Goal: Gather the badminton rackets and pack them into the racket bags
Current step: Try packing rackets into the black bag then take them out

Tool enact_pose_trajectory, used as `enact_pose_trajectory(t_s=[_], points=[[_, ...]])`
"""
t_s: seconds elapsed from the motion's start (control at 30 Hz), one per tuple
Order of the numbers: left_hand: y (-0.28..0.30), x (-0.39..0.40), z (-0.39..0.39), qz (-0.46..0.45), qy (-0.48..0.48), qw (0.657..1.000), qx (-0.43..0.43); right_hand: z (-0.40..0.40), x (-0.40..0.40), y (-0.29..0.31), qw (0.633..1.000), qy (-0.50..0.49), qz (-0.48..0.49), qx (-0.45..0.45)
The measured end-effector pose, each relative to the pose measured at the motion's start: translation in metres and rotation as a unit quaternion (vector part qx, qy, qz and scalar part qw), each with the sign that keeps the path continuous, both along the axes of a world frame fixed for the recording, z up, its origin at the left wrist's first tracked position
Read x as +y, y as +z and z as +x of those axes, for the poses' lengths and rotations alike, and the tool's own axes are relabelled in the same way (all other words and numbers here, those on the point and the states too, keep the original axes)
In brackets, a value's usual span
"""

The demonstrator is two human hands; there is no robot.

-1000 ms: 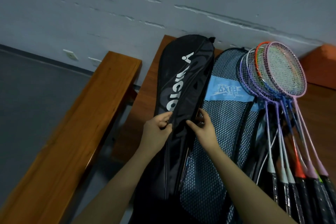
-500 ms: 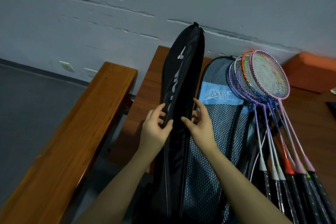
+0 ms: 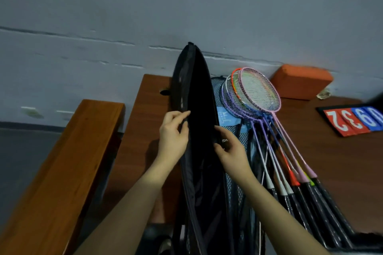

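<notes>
Gripping black racket bag edges, left hand, right hand

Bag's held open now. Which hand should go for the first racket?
Probably the right hand: the rackets lie fanned on the table just to its right. The left hand grips the far edge of the black bag and can hold it open.
</notes>
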State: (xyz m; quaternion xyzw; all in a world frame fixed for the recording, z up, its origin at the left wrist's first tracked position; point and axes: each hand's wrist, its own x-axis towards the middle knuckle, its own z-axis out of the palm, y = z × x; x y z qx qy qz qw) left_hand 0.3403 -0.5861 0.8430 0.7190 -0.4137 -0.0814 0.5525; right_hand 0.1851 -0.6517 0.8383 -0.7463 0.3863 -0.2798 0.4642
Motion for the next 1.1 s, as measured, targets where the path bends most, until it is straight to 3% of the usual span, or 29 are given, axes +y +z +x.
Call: enact_pose_trajectory(t_s=[0.3,0.57,0.73,1.0,1.1], points=[[0.011,-0.036,-0.062,-0.025,0.013,1.000,0.003,-0.031,-0.071,0.012,0.998,-0.020,-0.004,-0.052],[-0.004,-0.082,-0.118,0.079,0.074,0.994,0.017,-0.083,-0.102,-0.007,0.995,0.036,-0.012,-0.096],[-0.005,-0.101,-0.150,0.062,0.086,0.994,0.027,-0.120,-0.130,-0.022,0.996,0.038,-0.026,-0.073],[-0.010,-0.123,-0.167,0.051,0.073,0.996,0.025,-0.148,-0.161,-0.050,0.999,0.023,0.036,-0.027],[-0.016,-0.131,-0.170,0.047,0.091,0.994,0.040,-0.170,-0.175,-0.063,0.999,-0.022,0.033,-0.026]])
